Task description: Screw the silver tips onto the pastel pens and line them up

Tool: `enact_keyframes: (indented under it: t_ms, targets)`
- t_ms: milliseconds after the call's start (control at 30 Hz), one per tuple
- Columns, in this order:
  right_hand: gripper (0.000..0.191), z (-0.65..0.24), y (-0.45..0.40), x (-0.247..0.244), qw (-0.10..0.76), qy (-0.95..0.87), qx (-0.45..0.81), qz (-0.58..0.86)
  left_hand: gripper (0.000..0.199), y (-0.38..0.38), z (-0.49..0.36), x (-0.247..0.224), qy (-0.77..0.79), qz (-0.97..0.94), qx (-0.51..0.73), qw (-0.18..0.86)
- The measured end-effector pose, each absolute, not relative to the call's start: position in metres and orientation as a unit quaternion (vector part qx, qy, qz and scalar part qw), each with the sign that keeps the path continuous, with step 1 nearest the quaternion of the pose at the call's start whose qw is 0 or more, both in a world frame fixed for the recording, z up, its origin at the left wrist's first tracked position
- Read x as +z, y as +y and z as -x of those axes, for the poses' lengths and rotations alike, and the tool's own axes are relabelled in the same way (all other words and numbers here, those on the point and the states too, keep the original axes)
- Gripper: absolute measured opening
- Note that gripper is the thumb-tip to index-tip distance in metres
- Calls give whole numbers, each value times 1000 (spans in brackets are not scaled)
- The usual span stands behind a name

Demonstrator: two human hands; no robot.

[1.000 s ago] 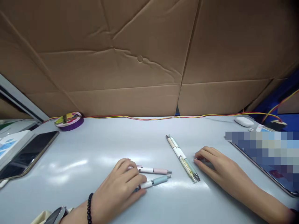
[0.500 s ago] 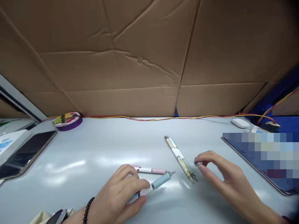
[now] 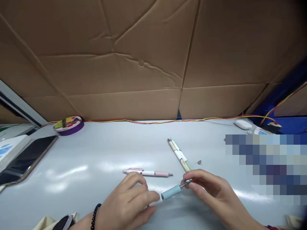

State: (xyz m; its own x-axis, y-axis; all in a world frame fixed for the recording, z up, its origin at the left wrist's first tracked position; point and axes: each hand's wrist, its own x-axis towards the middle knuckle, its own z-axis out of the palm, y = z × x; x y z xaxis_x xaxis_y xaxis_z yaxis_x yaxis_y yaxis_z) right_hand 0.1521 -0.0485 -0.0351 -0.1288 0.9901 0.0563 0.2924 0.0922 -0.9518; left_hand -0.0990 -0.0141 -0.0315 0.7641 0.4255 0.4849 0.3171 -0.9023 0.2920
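My left hand (image 3: pixel 130 201) is closed around the rear of a ballpoint pen, whose light blue grip (image 3: pixel 171 192) sticks out to the right; its barrel is mostly hidden by the fingers. With thumb and forefinger, my right hand (image 3: pixel 211 193) pinches the slim metal end (image 3: pixel 186 183) at the front of that pen; whether this is spring or refill is hard to make out. A small metal cone-shaped pen tip (image 3: pixel 199 162) lies on the table just beyond my right hand. Behind my left fingers lies a pink and white pen (image 3: pixel 150 173).
Two pens (image 3: pixel 178 153) lie side by side beyond my right hand, partly covered by it. A roll of tape (image 3: pixel 69 125) and a phone (image 3: pixel 28 159) are on the left. A white mouse-shaped case (image 3: pixel 243 124) stands back right, near the thin cables (image 3: pixel 153 122) and the cardboard (image 3: pixel 120 73).
My right hand has let go of the metal tip, which now lies on the table, and moved left to grip the pen's front end. My left hand keeps its hold, shifted slightly right.
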Motion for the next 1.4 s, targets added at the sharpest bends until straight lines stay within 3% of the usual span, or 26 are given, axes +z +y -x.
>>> enact_keyframes:
  t_ms: [200,500,933,1100,1233,1400]
  targets:
    - [11,-148,-51,-37,397,-611,460,508,17,-14,98,-33,200,-930,297,86]
    - [12,-148,-54,-40,393,-641,409,516,20,-17,96,-28,195,-937,279,72]
    - [11,-146,-57,-28,313,-716,361,509,12,-18,93,-25,193,-941,262,91]
    - [9,-146,-56,-28,295,-738,327,511,33,-14,105,-29,274,-900,317,116]
    - [9,-147,-55,-29,296,-753,300,506,39,-12,114,-33,291,-881,366,74]
    - [7,-149,-58,-32,288,-751,292,517,32,-21,121,-31,265,-889,372,9]
